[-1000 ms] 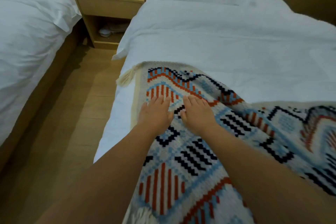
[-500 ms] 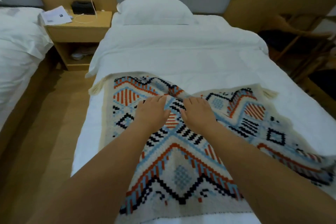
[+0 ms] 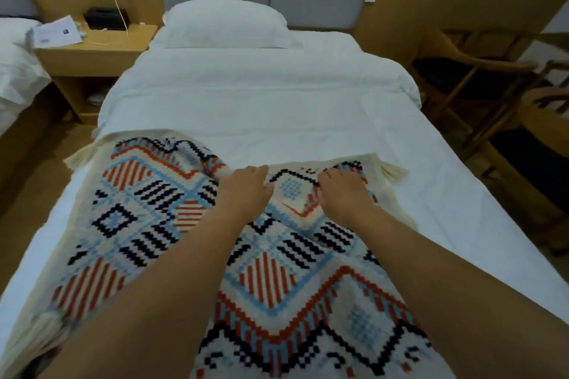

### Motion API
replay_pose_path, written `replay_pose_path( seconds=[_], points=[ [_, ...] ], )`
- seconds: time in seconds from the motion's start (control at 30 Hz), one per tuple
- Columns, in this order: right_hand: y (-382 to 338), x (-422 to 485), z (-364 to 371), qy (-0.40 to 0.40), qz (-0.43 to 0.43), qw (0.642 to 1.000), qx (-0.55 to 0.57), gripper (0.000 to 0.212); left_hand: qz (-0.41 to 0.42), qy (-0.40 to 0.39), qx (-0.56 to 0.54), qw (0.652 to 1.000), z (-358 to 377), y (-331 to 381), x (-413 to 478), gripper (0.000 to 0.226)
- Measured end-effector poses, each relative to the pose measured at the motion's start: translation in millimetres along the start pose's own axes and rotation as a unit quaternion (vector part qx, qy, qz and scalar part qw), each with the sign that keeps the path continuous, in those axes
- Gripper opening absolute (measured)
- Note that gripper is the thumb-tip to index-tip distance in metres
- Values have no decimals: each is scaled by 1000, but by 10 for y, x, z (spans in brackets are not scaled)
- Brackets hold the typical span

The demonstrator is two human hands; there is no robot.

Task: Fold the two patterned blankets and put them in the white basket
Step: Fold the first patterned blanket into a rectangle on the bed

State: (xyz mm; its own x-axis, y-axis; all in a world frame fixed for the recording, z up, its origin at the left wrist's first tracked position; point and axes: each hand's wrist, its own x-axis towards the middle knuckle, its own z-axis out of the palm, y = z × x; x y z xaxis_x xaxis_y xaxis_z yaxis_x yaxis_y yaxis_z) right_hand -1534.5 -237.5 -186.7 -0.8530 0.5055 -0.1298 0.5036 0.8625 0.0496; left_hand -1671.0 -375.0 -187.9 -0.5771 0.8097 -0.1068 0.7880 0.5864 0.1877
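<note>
Patterned blanket (image 3: 147, 212): right under your palms, spread across the near end of the bed.
Left hand (image 3: 246, 191): palm down, fingers fairly straight, pressing the weave and gripping nothing.
Right hand (image 3: 345, 194): palm down at 3 o'clock from the left, fingertips dug in at the far hem; you can't tell whether they pinch it.
Far hem: rucked into a ridge at 11 o'clock from your left hand, so it isn't lying straight.
Tassel (image 3: 392, 172): at 2 o'clock from your right hand, marking that corner.
Bed (image 3: 261, 95): white cover runs on to the pillow (image 3: 226, 24) at 12 o'clock.
Nightstand (image 3: 92, 52): off at 10 o'clock; chair (image 3: 480, 71) at 2 o'clock.
Step in hand: looks like smoothing the first blanket flat, with no fold made yet.
Next move: flatten that ridge, then take both far corners and bring them toward 6 o'clock, edges matched.
Basket: not in view, nor a second blanket.
</note>
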Motion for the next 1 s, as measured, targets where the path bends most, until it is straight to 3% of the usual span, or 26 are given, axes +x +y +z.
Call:
replay_pose_path(
  seconds=[0.2, 0.57, 0.73, 1.0],
  points=[
    [670, 319, 152, 1, -1, 1000, 6, 32, 4, -33, 20, 999, 176, 401, 522, 51],
    [1375, 1296, 751, -35, 0, 999, 26, 28, -2, -98, 43, 994, 937, 446, 1699, 48],
    [1729, 1739, 1142, -45, -5, 999, 22, 21, -44, -140, 50, 988, 1249, 556, 2102, 48],
    [2157, 2303, 1713, -34, -15, 999, 4, 26, -108, -120, 91, 983, 1652, 554, 2669, 56]
  ],
)
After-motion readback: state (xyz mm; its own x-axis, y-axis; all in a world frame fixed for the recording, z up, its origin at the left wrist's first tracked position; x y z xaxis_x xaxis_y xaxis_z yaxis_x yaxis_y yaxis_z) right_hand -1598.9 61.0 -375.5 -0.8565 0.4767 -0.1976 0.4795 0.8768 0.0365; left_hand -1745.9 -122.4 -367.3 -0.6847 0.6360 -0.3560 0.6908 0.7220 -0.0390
